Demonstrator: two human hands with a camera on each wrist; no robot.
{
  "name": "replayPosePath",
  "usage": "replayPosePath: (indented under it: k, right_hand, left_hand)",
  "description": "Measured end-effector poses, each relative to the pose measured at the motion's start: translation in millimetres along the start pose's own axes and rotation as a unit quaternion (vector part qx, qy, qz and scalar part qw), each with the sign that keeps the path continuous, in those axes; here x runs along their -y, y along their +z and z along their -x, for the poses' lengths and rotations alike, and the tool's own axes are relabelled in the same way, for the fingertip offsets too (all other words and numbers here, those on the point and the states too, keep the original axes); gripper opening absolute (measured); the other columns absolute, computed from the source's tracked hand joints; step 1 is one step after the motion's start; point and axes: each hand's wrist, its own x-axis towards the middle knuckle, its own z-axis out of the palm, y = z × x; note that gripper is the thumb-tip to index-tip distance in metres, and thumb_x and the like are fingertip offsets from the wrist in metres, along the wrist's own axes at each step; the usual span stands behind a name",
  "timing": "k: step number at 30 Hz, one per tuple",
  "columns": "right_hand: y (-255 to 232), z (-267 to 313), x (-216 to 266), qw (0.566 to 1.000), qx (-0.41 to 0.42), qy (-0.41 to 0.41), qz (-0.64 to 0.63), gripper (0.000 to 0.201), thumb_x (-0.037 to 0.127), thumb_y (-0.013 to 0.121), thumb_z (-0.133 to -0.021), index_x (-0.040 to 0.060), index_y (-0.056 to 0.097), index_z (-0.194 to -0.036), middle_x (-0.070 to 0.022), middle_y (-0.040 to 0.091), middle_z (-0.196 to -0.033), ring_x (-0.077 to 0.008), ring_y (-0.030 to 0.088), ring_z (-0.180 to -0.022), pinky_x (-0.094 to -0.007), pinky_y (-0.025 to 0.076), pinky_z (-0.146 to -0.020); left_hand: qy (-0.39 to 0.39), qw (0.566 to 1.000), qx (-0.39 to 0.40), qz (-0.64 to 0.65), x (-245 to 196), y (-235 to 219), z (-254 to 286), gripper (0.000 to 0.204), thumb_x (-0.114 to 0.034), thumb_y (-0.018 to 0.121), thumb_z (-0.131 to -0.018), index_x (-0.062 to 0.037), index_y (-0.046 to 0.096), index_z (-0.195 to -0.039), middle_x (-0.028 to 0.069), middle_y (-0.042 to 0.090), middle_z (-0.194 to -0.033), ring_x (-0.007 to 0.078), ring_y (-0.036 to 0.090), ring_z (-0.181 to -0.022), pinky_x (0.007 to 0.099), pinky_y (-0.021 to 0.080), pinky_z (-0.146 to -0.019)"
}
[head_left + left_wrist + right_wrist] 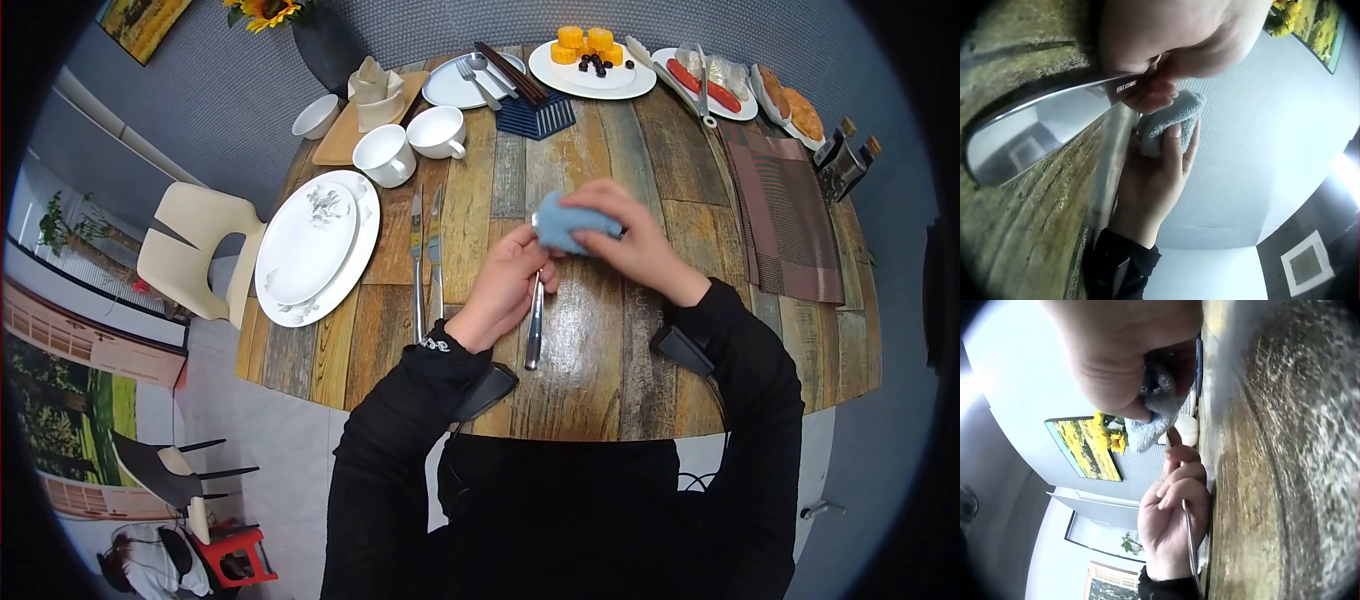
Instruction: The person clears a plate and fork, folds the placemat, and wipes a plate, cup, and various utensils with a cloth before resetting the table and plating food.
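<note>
Left of centre, two knives lie near your left hand, fingers curled, pinching steel utensil, handle toward frame bottom. At centre, light-blue cloth at utensil's upper end, gripped by your right hand. Risk: cloth drag could twist utensil from light pinch, dropping it onto table.

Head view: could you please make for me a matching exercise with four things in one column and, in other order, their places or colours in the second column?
1. Cloth
2. Fork
3. Sausages
4. Sunflower

A. Yellow, in the dark vase
B. Red, beside the tongs
C. Held in the right hand
D. Beside the spoon

Pairs: 1-C, 2-D, 3-B, 4-A
</note>
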Motion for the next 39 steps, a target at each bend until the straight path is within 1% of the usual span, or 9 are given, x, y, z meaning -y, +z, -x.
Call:
replayPosePath:
  k: [2, 7, 12, 20, 24, 28, 30, 31, 39]
  right_hand:
    - [5.2, 2.6, 11.9, 0.996, 0.082, -0.040, 0.015, 0.034, 0.005, 0.059, -0.071, 0.0092, 0.055, -0.105, -0.0097, 0.050, -0.094, -0.0261, 0.051, -0.092, -0.0305, 0.042, -0.077]
    - [3.6, -3.4, 9.2, 0.996, 0.072, 0.011, 0.053, 0.028, 0.005, 0.055, -0.075, 0.0082, 0.055, -0.102, -0.0111, 0.050, -0.097, -0.0276, 0.051, -0.092, -0.0315, 0.042, -0.077]
    - [-3.0, -7.3, -19.1, 0.998, 0.013, 0.050, 0.042, 0.028, 0.002, 0.052, -0.075, 0.0035, 0.054, -0.102, -0.0122, 0.052, -0.097, -0.0259, 0.049, -0.094, -0.0309, 0.038, -0.082]
    - [-8.5, -11.1, -9.8, 0.984, -0.131, 0.008, 0.118, 0.030, 0.004, 0.054, -0.076, 0.0059, 0.051, -0.106, -0.0143, 0.049, -0.099, -0.0306, 0.050, -0.093, -0.0318, 0.040, -0.079]
    - [3.7, -5.8, 5.8, 0.994, -0.050, -0.021, 0.098, 0.030, 0.003, 0.054, -0.075, 0.0061, 0.051, -0.105, -0.0127, 0.049, -0.099, -0.0313, 0.052, -0.090, -0.0325, 0.042, -0.076]
    - [9.7, -2.4, 11.1, 0.995, 0.023, -0.013, 0.098, 0.031, 0.004, 0.055, -0.074, 0.0067, 0.052, -0.104, -0.0122, 0.050, -0.096, -0.0320, 0.052, -0.087, -0.0351, 0.043, -0.072]
    - [9.1, -0.4, 17.0, 0.988, 0.065, -0.023, 0.135, 0.030, 0.003, 0.055, -0.072, 0.0073, 0.053, -0.101, -0.0116, 0.051, -0.096, -0.0318, 0.052, -0.087, -0.0359, 0.043, -0.072]
    - [10.3, 0.5, 17.1, 0.988, 0.075, -0.043, 0.130, 0.028, 0.002, 0.056, -0.071, 0.0081, 0.054, -0.098, -0.0108, 0.051, -0.095, -0.0313, 0.052, -0.085, -0.0367, 0.043, -0.071]
    - [11.3, 12.1, 35.5, 0.968, 0.212, -0.037, 0.131, 0.019, 0.010, 0.060, -0.069, 0.0085, 0.053, -0.086, -0.0089, 0.049, -0.091, -0.0303, 0.053, -0.080, -0.0392, 0.043, -0.066]
  left_hand:
    - [-0.003, 0.993, 0.016, -0.120, 1.1, 5.1, 1.6, 0.011, 0.001, 0.043, -0.084, -0.0020, 0.047, -0.094, 0.0043, 0.050, -0.074, 0.0099, 0.049, -0.056, 0.0230, 0.042, -0.051]
    - [-0.020, 0.991, -0.001, -0.135, 1.9, 6.4, 3.7, 0.011, 0.001, 0.043, -0.084, -0.0013, 0.049, -0.093, 0.0044, 0.054, -0.073, 0.0088, 0.050, -0.056, 0.0215, 0.043, -0.050]
    - [-0.025, 0.970, 0.057, -0.235, 1.2, 10.0, 6.5, 0.019, -0.005, 0.045, -0.086, 0.0012, 0.051, -0.103, 0.0057, 0.056, -0.079, 0.0069, 0.049, -0.058, 0.0192, 0.040, -0.051]
    - [-0.021, 0.985, 0.054, -0.165, -2.0, 10.9, 5.4, 0.026, -0.002, 0.041, -0.086, 0.0007, 0.043, -0.112, 0.0080, 0.054, -0.093, 0.0097, 0.053, -0.064, 0.0200, 0.044, -0.054]
    - [-0.007, 0.993, 0.064, -0.101, -3.3, 17.2, 5.7, 0.037, 0.003, 0.040, -0.083, -0.0004, 0.035, -0.120, 0.0099, 0.046, -0.111, 0.0159, 0.053, -0.091, 0.0249, 0.046, -0.073]
    - [0.009, 0.998, 0.067, -0.010, -0.5, 11.5, 3.7, 0.036, 0.000, 0.041, -0.080, -0.0012, 0.038, -0.116, 0.0081, 0.045, -0.111, 0.0161, 0.047, -0.101, 0.0294, 0.043, -0.083]
    - [0.019, 0.990, 0.094, 0.099, 1.8, 7.2, -1.0, 0.035, -0.008, 0.041, -0.081, -0.0025, 0.039, -0.115, 0.0076, 0.046, -0.111, 0.0164, 0.044, -0.105, 0.0326, 0.039, -0.087]
    - [0.039, 0.994, 0.094, 0.047, 3.2, 5.5, -3.1, 0.045, -0.022, 0.039, -0.080, -0.0024, 0.035, -0.120, 0.0113, 0.045, -0.115, 0.0207, 0.044, -0.108, 0.0374, 0.033, -0.094]
    - [-0.029, 0.990, 0.069, 0.123, -5.0, 8.9, 5.2, 0.048, -0.021, 0.035, -0.082, -0.0005, 0.031, -0.125, 0.0141, 0.040, -0.126, 0.0239, 0.042, -0.113, 0.0380, 0.032, -0.096]
